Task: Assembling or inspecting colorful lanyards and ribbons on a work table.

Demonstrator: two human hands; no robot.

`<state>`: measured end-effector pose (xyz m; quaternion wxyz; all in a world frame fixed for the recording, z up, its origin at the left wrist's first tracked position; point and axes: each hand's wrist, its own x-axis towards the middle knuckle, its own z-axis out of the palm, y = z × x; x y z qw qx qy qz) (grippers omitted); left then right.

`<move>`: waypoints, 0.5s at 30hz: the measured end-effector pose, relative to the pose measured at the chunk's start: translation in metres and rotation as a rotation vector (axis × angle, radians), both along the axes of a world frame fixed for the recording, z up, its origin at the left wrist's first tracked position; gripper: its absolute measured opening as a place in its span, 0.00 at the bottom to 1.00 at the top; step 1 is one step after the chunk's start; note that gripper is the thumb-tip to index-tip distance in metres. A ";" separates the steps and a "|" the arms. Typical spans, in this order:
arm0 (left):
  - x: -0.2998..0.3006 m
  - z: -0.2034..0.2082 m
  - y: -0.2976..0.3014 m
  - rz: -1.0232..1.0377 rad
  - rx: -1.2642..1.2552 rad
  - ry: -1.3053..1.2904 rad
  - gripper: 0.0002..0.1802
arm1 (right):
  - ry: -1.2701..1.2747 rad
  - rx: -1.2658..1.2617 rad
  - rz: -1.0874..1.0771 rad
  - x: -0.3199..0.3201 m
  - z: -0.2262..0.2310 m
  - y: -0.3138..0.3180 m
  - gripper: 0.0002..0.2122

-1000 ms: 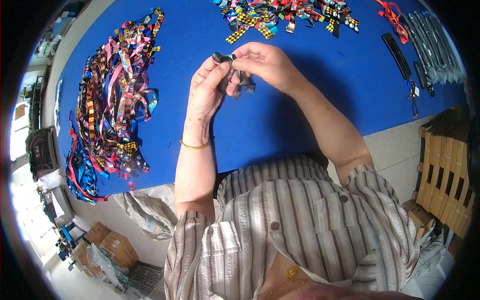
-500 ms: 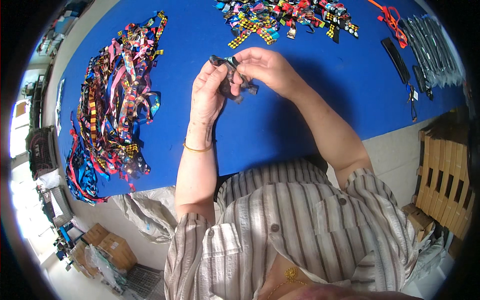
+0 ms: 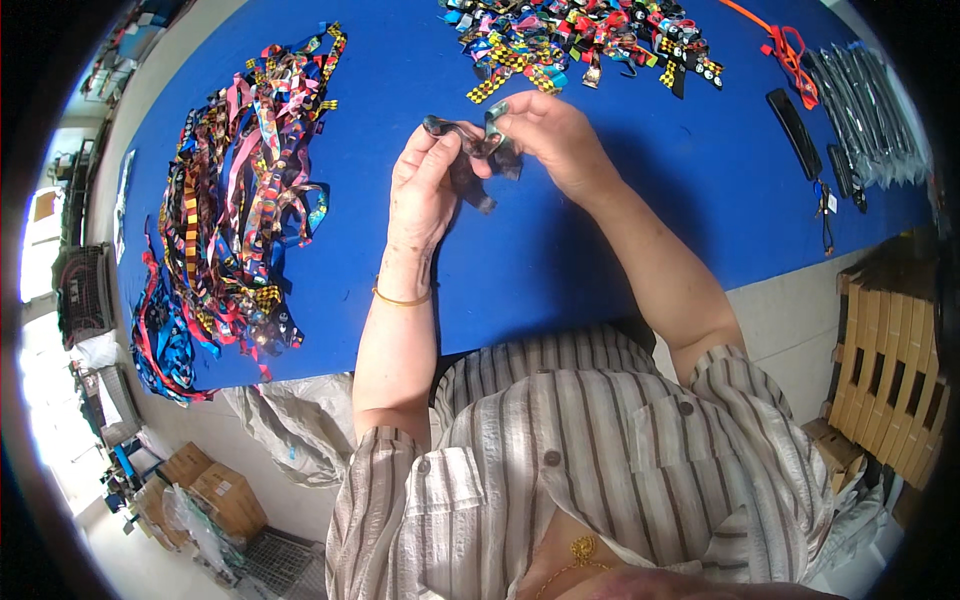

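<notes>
A short dark printed fabric strap (image 3: 468,186) is held above the blue table (image 3: 500,270), its loose ends hanging between my hands. My left hand (image 3: 424,182) pinches it between thumb and fingers, with one piece curling over the top. On the other side, my right hand (image 3: 552,142) grips a greenish looped part of the same strap with thumb and forefinger. Beyond my hands lies a heap of short colourful straps (image 3: 590,40). A long pile of printed lanyards (image 3: 250,190) spreads over the left of the table.
At the right lie a stack of plastic-wrapped dark items (image 3: 865,115), orange-handled scissors (image 3: 790,65), a black phone-like slab (image 3: 793,130) and a small keyed item (image 3: 826,205). Cardboard boxes (image 3: 228,500) stand on the floor at left. A slatted brown stack (image 3: 890,365) is at right.
My right hand has shifted slightly right and turned, drawing its part of the strap away from my left hand. The loop shows more openly now. The left hand keeps its pinch.
</notes>
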<state>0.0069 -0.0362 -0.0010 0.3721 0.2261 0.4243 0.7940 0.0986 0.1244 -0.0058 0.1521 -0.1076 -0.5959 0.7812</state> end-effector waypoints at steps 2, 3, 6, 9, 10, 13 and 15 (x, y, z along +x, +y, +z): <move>-0.002 -0.001 -0.001 0.011 0.020 -0.038 0.09 | -0.004 -0.014 -0.019 -0.001 0.001 0.000 0.08; -0.003 -0.002 -0.002 0.022 0.039 -0.078 0.08 | 0.007 -0.066 -0.038 -0.001 0.002 0.000 0.08; -0.006 -0.007 -0.002 0.015 0.098 -0.133 0.07 | 0.028 -0.101 -0.077 0.000 0.006 -0.001 0.08; -0.006 -0.007 0.000 0.021 0.134 -0.153 0.08 | 0.029 -0.060 -0.114 0.002 0.008 -0.002 0.08; -0.005 -0.006 0.000 0.020 0.135 -0.153 0.08 | 0.020 -0.034 -0.130 0.002 0.008 -0.002 0.08; -0.004 -0.002 0.002 0.026 0.161 -0.186 0.07 | 0.042 -0.127 -0.132 -0.001 0.003 -0.002 0.08; -0.009 -0.006 -0.001 -0.028 0.179 -0.207 0.07 | 0.020 -0.134 -0.130 -0.002 0.005 -0.004 0.08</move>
